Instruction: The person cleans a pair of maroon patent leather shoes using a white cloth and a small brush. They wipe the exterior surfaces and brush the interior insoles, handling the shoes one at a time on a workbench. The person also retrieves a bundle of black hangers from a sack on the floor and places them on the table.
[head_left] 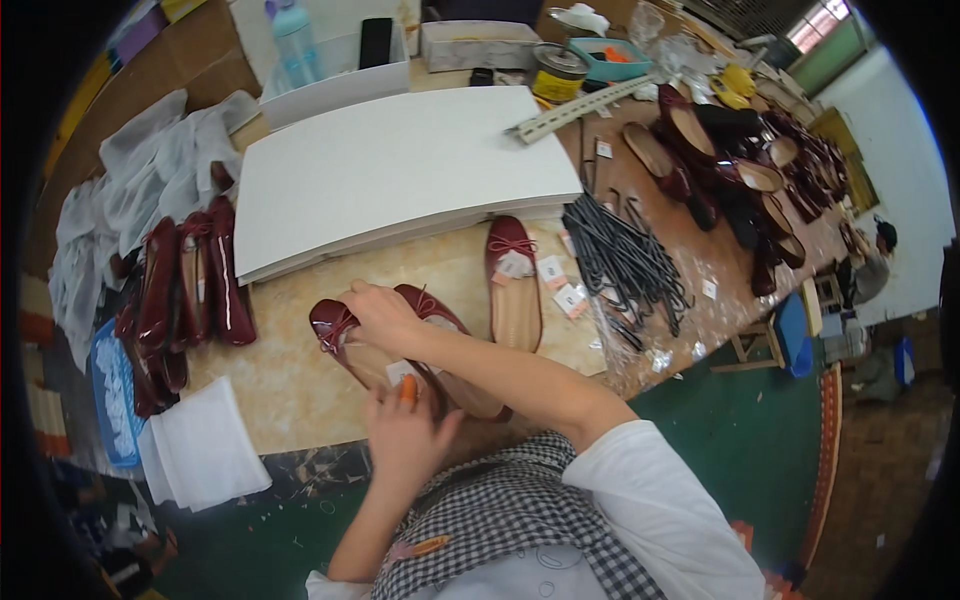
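A dark red patent ballet flat [325, 318] with a bow lies at an angle on the table in front of me. My right hand [378, 318] is closed over its front opening, fingers curled. At its heel end my left hand [408, 430] grips the shoe, thumb apart; one finger wears an orange finger cot [408, 390]. A small white tag [400, 373] shows just beyond that fingertip. Another flat [470, 395] lies alongside, partly hidden under my right forearm. Farther right rests a third flat [515, 300], with a paper tag [513, 265] by its bow.
A stack of white sheets [400, 170] lies beyond the shoes. Black hooks [630, 260] and more red flats [690, 140] are on the right. Shoes [195, 280], a white cloth [205, 445] and a blue basket [115, 400] are left. A person [875, 265] is far right.
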